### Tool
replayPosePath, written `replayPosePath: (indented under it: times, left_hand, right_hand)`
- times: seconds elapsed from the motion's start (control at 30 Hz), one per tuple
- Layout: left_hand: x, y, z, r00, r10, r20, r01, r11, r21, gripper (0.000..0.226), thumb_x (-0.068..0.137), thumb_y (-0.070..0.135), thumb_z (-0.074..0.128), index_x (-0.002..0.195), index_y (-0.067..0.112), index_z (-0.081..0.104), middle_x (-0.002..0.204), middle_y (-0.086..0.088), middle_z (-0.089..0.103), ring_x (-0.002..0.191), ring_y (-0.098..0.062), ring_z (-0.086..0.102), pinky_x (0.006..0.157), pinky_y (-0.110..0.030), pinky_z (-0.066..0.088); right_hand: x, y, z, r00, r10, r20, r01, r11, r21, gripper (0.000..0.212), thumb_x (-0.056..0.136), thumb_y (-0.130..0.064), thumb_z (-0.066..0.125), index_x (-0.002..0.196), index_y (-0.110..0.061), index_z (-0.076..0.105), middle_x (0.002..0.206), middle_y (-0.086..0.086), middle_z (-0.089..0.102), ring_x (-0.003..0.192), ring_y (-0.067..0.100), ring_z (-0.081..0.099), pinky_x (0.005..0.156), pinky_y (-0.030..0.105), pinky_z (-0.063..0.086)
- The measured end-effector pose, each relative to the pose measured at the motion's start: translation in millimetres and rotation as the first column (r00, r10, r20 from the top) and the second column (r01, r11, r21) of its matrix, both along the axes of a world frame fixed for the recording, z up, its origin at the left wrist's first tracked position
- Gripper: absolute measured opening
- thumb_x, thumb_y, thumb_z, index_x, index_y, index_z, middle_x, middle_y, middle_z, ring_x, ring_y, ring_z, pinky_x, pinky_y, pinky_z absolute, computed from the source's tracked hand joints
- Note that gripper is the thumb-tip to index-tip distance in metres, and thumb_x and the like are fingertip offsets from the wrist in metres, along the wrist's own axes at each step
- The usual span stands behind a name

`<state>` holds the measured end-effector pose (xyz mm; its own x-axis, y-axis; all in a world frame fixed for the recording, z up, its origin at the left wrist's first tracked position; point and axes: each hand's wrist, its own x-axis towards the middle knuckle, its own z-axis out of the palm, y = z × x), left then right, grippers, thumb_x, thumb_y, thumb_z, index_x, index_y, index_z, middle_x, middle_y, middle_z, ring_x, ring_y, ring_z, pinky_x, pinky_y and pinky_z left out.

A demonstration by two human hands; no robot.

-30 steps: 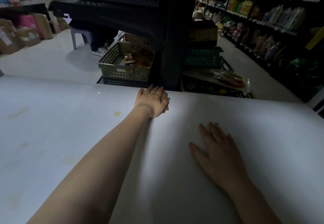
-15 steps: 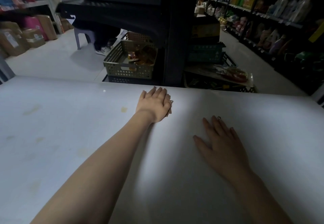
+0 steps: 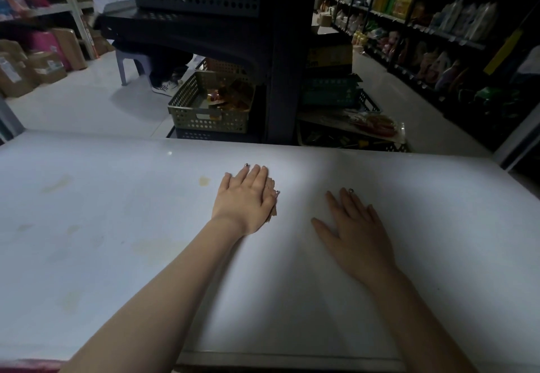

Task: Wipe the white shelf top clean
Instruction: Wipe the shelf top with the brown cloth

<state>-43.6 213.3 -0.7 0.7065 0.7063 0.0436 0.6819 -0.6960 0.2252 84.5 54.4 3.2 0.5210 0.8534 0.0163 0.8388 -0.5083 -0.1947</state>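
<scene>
Hands are lying flat on the white shelf top. The left hand is pressing down on a small brownish wipe, and only its edge is peeking out on the thumb side of the fingers, which are straight and close together. A little yellow stain is sitting just beside the pinky side of those fingers. The right hand is resting palm down with its fingers spread wide, holding nothing. Past the left fingertips, beyond the shelf edge, an olive basket is sitting on the floor.
</scene>
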Motion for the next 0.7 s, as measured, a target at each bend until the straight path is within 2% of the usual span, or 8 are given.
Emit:
replayPosePath:
  times: [0.43,0.57,0.7]
  left_hand:
    - [-28.3,-38.5,-2.6,1.0,0.002,0.005,-0.002,0.999,0.033,0.057,0.097,0.043,0.016,0.149,0.023,0.004,0.157,0.007,0.004,0.143,-0.012,-0.005,0.115,-0.037,-0.001]
    - [-39.3,-51.7,-4.0,1.0,0.002,0.019,-0.003,0.998,0.064,0.072,0.083,0.052,-0.004,0.148,0.024,0.003,0.157,0.008,0.004,0.143,-0.012,-0.005,0.114,-0.035,-0.001]
    - [-49.4,-64.8,-6.5,1.0,-0.005,0.022,0.003,0.995,0.1,0.083,0.073,0.054,-0.016,0.148,0.025,0.002,0.157,0.008,0.004,0.143,-0.013,-0.005,0.113,-0.035,-0.001]
  right_hand:
    - [-2.4,-2.1,2.1,1.0,0.001,-0.019,0.0,0.998,0.055,0.063,0.095,-0.053,0.031,0.149,-0.026,0.014,0.158,0.002,0.003,0.144,0.012,-0.004,0.114,0.031,-0.004]
    - [-3.4,-3.6,3.1,1.0,0.007,-0.022,-0.006,0.998,0.058,0.062,0.095,-0.052,0.03,0.149,-0.026,0.014,0.158,0.002,0.003,0.144,0.012,-0.003,0.114,0.031,-0.004]
    - [-3.0,-3.6,2.8,0.999,0.001,-0.032,0.0,0.999,0.05,0.062,0.095,-0.053,0.03,0.149,-0.026,0.013,0.158,0.002,0.002,0.144,0.012,-0.004,0.114,0.031,-0.004]
